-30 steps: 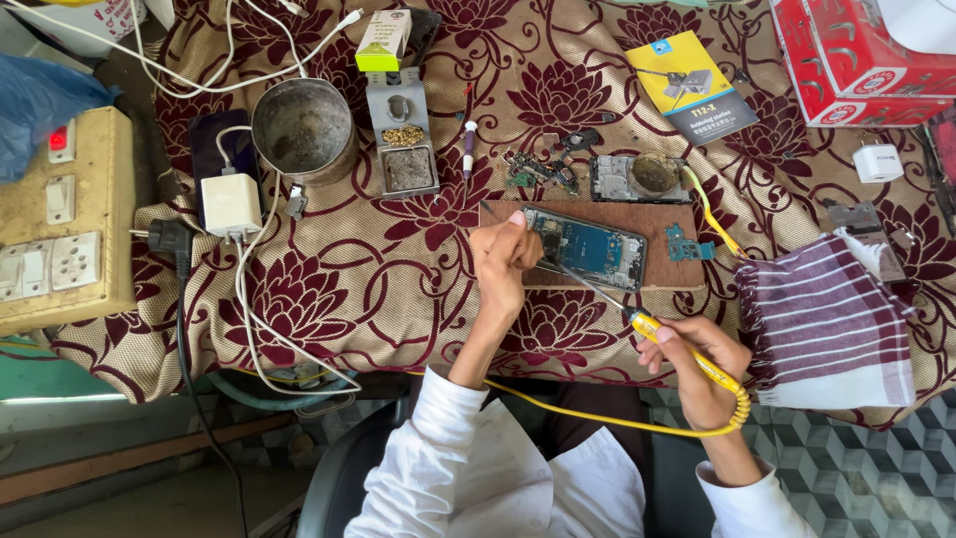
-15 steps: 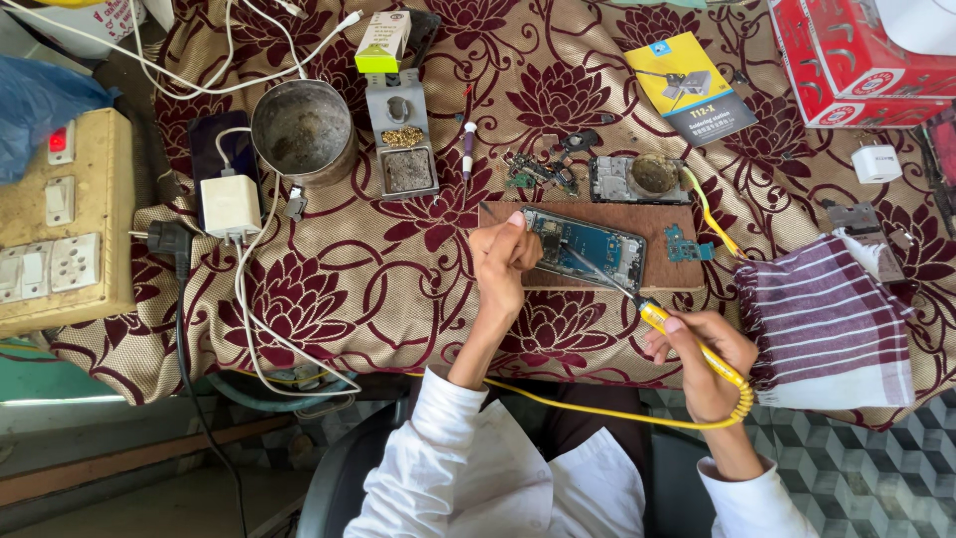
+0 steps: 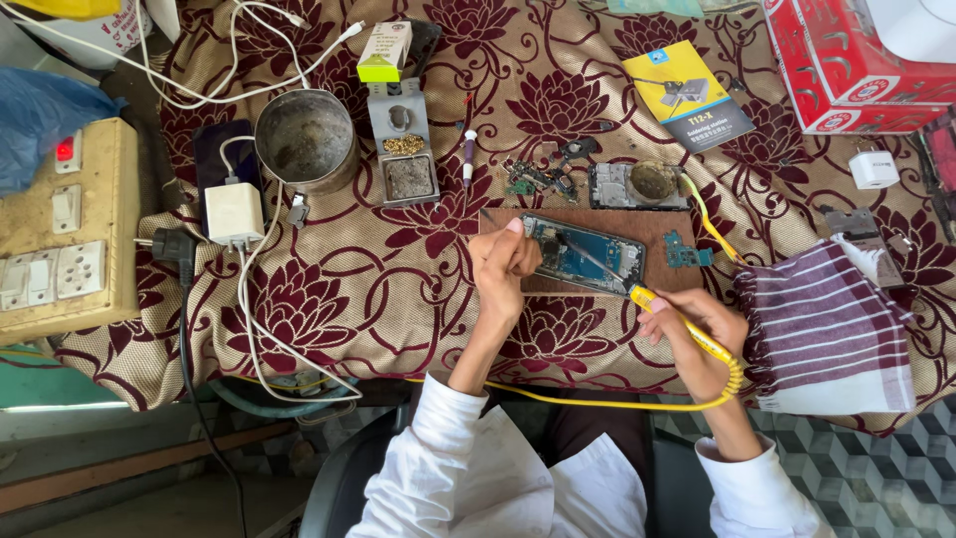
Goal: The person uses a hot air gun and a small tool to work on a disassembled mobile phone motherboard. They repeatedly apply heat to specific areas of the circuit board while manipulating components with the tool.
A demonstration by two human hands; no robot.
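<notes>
currently: opened phone [image 3: 586,254] on brown board [image 3: 657,227], surface centre. left hand [image 3: 503,264] fingers pinch its 9 o'clock end; right hand [image 3: 697,334] fingers closed on yellow soldering iron [image 3: 665,314], tip over the innards. phone unassembled, loose parts [image 3: 543,177] at 12 o'clock.

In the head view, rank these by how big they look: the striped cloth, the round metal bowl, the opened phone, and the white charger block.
1. Striped cloth, clearly largest.
2. Opened phone and round metal bowl: too close in apparent area to rank; the left hand hides part of the phone.
3. White charger block, smallest.

Floral tablecloth [image 3: 329,309], patterned tile floor [image 3: 876,478]
</notes>
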